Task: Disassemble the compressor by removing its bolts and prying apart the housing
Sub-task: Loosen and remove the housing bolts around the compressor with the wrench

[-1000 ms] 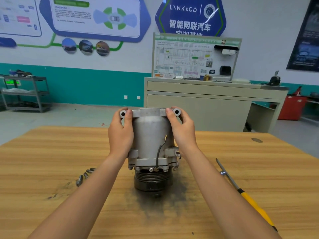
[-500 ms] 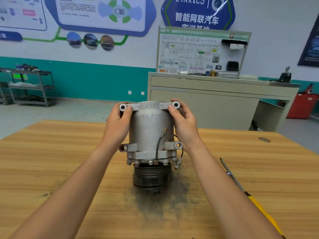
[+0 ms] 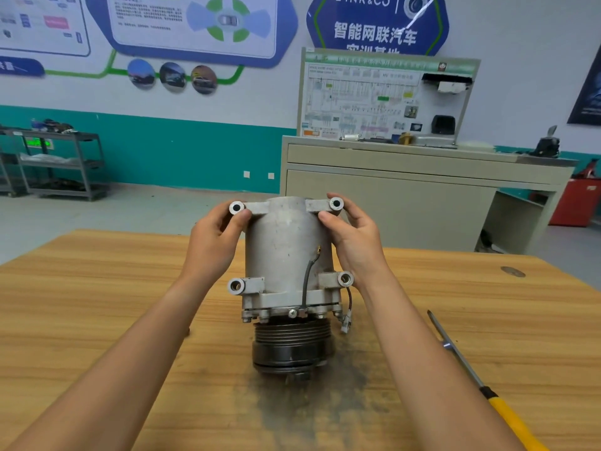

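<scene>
compressor [image 3: 286,255] upright at the middle of the wooden table [image 3: 97,304], grey housing on top, black grooved pulley [image 3: 291,348] underneath against the tabletop. small bolts [image 3: 292,313] in the flange just above the pulley. thin black wire [image 3: 307,281] down the near face, white connector [image 3: 344,323] dangling at the lower right. left hand [image 3: 213,245] gripping the upper left mounting ear, thumb across its near side, fingers curled behind. right hand [image 3: 356,242] round the upper right ear, thumb tip pressed on the housing just below it, fingers wrapped over the far side. dark grimy smudge [image 3: 309,405] on the wood just near of the pulley. yellow-handled screwdriver [image 3: 507,413] flat on the table to the right, apart from the compressor. beige cabinet [image 3: 390,203] far behind, metal shelf cart [image 3: 65,164] at far left.
</scene>
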{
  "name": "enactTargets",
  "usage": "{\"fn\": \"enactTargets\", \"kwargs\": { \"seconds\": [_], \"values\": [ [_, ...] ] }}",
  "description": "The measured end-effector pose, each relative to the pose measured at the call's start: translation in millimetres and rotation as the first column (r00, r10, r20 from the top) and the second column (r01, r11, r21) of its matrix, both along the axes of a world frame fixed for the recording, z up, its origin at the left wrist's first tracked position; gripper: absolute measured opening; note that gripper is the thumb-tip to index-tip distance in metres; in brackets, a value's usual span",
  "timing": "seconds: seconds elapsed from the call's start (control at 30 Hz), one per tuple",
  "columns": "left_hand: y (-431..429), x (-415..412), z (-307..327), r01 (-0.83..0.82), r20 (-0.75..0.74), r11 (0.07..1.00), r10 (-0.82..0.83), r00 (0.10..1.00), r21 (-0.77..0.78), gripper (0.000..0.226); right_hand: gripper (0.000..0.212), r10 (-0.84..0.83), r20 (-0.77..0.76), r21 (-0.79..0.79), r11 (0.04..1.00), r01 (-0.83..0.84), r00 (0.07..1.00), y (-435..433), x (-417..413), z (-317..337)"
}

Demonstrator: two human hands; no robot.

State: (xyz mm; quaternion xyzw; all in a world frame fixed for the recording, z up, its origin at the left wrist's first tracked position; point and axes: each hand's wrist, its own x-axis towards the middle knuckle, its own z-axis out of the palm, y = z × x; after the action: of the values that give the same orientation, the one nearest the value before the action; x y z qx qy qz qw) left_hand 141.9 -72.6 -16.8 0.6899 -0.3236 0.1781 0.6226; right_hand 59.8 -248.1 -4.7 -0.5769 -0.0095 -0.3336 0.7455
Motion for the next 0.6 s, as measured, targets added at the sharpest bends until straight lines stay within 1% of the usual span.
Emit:
{"fn": "enactTargets", "kwargs": {
  "seconds": [0.13,0.2,0.27,0.37,0.5,0.6],
  "values": [
    [-0.3,3.2,-1.7,0.005,0.024,1.0,-0.005,1.0,-0.005,0.01,0.031,0.008,0.008,-0.016,1.0,-0.008,1.0,-1.7,0.1,-0.8],
    [-1.1,5.3,-0.6,0.01,0.039,1.0,-0.01,0.999,0.006,0.013,0.03,-0.034,-0.029,-0.071,0.997,0.032,0.999,-6.1,-0.1,-1.1],
    [-3.6,7.6,0.7,0.014,0.052,1.0,-0.015,0.999,0.019,0.013,0.036,-0.11,-0.062,-0.164,0.981,0.098,0.992,-11.4,-0.6,-2.6],
    [-10.4,11.6,1.5,0.031,0.058,1.0,-0.032,0.998,0.002,0.012,0.033,-0.201,-0.039,-0.276,0.944,0.183,0.979,-18.3,0.4,-5.5],
    [-21.1,19.6,0.8,0.072,0.061,0.997,-0.071,0.996,-0.013,0.015,0.029,-0.259,-0.025,-0.324,0.916,0.238,0.965,-29.1,8.1,-8.0],
    [-26.1,29.6,-1.5,0.075,0.022,0.997,-0.075,0.997,-0.024,0.021,0.027,-0.273,-0.033,-0.365,0.899,0.243,0.961,-36.8,18.0,-9.0]
  ]
}}
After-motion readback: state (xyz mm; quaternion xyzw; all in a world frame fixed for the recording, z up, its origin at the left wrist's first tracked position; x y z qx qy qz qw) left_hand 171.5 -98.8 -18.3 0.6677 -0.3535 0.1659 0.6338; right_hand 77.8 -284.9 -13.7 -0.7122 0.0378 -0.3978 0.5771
